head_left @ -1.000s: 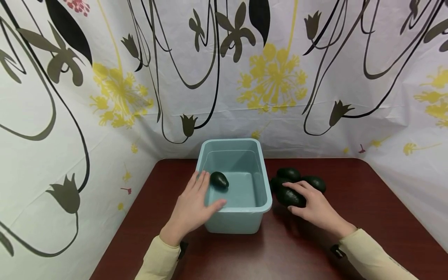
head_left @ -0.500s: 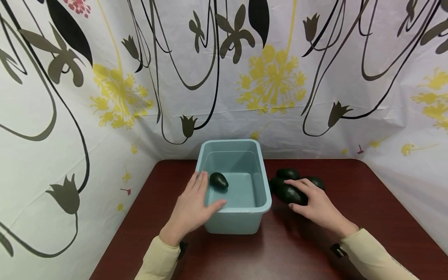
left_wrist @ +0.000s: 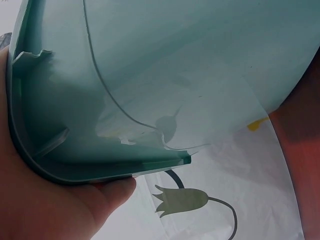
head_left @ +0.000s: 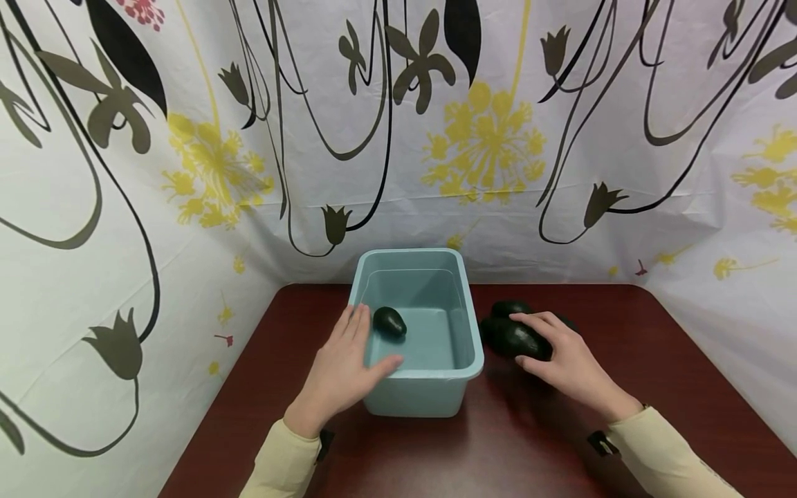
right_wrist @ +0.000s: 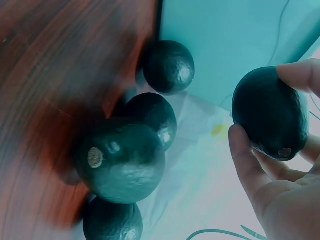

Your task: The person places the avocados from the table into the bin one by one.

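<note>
My left hand (head_left: 339, 366) rests on the near left corner of a light blue plastic bin (head_left: 414, 398), fingers straight along the left rim and thumb over the front rim. The left wrist view shows the thumb (left_wrist: 117, 192) against the underside of the bin's rim (left_wrist: 115, 170). One dark green avocado (head_left: 390, 322) lies inside the bin, by its left wall. To the right of the bin, my right hand (head_left: 569, 356) grips another avocado (right_wrist: 270, 112) between thumb and fingers. In the right wrist view this avocado is apart from the others.
Several more avocados (right_wrist: 122, 160) lie clustered on the dark red-brown table (head_left: 398, 456), close to the bin's right side; my right hand partly hides them in the head view. A white patterned cloth (head_left: 411, 173) hangs behind the table and along both sides.
My right hand has shifted slightly right with its avocado, covering more of the avocados behind. The left hand, the bin and the avocado inside have stayed in place.
</note>
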{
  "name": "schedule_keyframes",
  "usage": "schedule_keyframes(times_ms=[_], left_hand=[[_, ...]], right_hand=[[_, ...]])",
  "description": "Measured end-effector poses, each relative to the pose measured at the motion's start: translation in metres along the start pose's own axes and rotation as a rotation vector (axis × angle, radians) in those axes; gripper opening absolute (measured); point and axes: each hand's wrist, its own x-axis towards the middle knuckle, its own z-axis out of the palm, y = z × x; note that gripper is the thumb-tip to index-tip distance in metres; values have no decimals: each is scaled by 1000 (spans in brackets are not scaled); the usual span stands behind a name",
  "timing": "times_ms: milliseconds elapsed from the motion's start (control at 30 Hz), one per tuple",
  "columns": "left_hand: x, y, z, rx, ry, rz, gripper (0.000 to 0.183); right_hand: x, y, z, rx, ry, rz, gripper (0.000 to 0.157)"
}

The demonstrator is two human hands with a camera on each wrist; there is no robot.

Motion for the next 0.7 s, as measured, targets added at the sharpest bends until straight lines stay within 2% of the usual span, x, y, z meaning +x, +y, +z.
schedule_keyframes(times_ms=[700], left_hand=[[-1,0,0,-3,7,10,106]], right_hand=[[14,-15,-13,-1,85,-10,73]])
